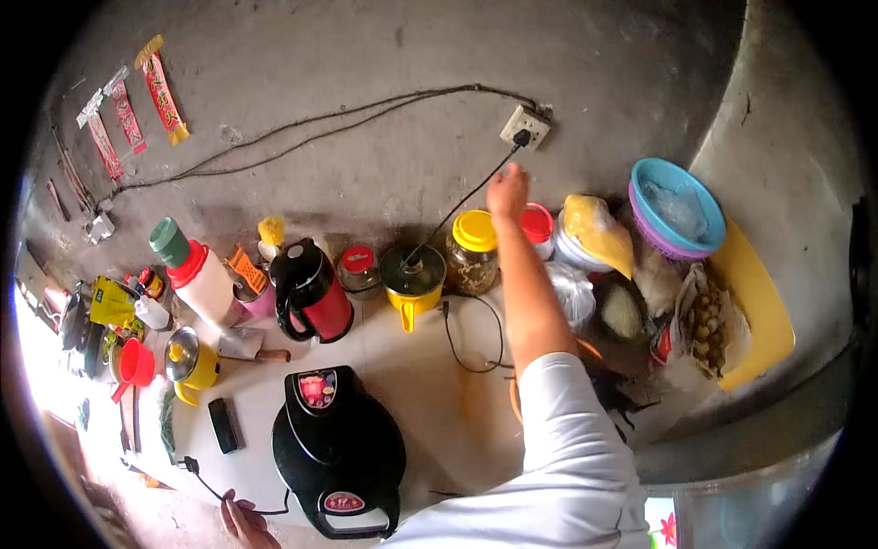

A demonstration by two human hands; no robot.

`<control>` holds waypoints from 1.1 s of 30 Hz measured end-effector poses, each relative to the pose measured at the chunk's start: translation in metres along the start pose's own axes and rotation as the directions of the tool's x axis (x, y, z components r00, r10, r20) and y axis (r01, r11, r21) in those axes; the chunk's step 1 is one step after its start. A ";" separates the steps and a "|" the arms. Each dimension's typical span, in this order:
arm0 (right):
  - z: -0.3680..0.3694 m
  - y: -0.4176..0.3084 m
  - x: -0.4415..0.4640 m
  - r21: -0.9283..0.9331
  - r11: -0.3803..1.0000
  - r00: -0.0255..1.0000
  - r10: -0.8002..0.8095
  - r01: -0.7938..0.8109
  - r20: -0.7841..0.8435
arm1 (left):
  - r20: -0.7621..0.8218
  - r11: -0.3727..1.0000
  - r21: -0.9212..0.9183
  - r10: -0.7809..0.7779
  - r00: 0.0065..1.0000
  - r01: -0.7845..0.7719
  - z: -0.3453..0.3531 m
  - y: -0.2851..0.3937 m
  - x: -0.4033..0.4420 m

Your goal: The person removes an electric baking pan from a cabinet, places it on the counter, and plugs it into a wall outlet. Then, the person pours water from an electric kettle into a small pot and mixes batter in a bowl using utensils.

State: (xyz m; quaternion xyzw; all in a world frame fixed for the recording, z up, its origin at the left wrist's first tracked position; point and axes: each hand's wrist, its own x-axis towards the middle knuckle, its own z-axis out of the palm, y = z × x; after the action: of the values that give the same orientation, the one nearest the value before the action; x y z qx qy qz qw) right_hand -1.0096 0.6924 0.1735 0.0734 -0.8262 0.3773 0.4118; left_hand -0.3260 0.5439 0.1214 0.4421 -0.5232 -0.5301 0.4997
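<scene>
My right hand [508,190] is raised toward the wall with its fingers curled, just below the white socket [524,128]. A black plug [521,138] sits in that socket, and its cord runs down past my hand; whether my fingers touch it is unclear. Low at the left, my left hand [241,522] pinches a black power cord [265,511]. The cord's loose plug [189,465] points up and left, above the hand. Beside it stands a closed black electric pan [340,448], with a black phone [222,425] to its upper left.
Along the wall stand a red and black kettle [311,291], a yellow pot [413,285] with a glass lid and a yellow-lidded jar [474,247]. A cleaver [242,344] lies left of centre. Blue basin [677,203] and eggs [706,320] are at the right.
</scene>
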 end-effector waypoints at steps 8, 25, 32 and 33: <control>0.005 0.018 0.105 -0.247 0.967 0.947 0.128 -0.053 0.296 | -0.036 0.974 0.185 -0.127 0.991 0.132 0.017 0.015 -0.007; 0.038 0.078 0.146 -0.215 0.919 0.890 -0.227 0.330 0.396 | -0.125 0.994 0.061 -0.081 0.989 0.089 0.058 0.037 -0.029; 0.009 0.061 0.120 -0.020 0.950 0.914 -0.295 0.312 0.277 | -0.159 0.994 0.078 -0.065 0.985 0.078 0.053 0.038 -0.032; 0.019 0.078 0.126 -0.141 0.947 0.905 -0.222 0.288 0.362 | -0.152 0.996 0.056 -0.059 0.987 0.068 0.051 0.036 -0.032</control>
State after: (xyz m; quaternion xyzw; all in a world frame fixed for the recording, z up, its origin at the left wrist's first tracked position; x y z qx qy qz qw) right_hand -1.1374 0.7580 0.2155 0.2055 -0.9005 0.2204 0.3134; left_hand -0.3704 0.5835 0.1588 0.5122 -0.4857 -0.4950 0.5067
